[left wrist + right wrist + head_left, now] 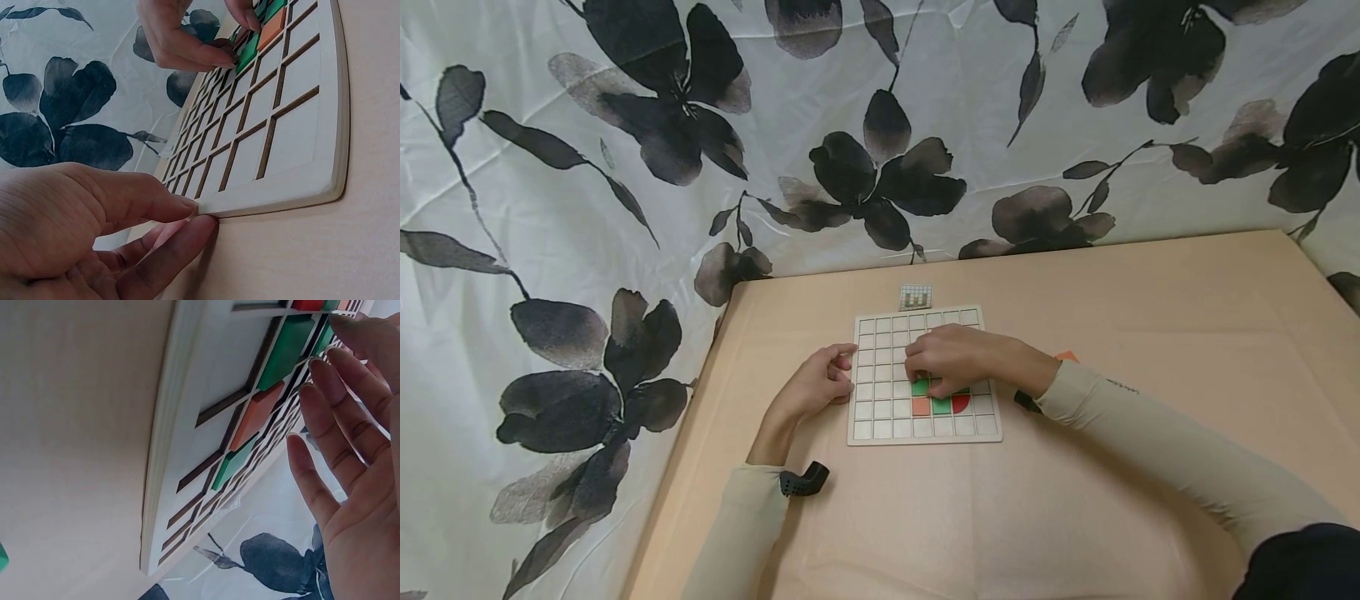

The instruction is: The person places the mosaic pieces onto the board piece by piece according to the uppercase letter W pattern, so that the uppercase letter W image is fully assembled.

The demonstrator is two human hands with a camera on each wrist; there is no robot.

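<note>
The board [883, 391] lies on the bench [1037, 517], a green tile [921, 387] in it just beyond an orange tile [921, 407]. The right hand [958, 357] bends over the green one; the left hand [812, 383] touches the board's left rim. I cannot tell whether either pinches. Tiles look light, stiff, smooth; best gripped by opposite edges.

- The left hand [812, 382] is bending its fingers loosely, fingertips [203, 230] resting close together.
- Behind it, the left forearm [737, 521] is angling forward.
- Right of those fingertips, the right hand [958, 354] is arching palm-down, thumb [242, 12] facing the forefinger [194, 53], remaining fingers [328, 432] spreading beside them.
- Behind that hand, the right forearm [1157, 446] is slanting inward.
</note>
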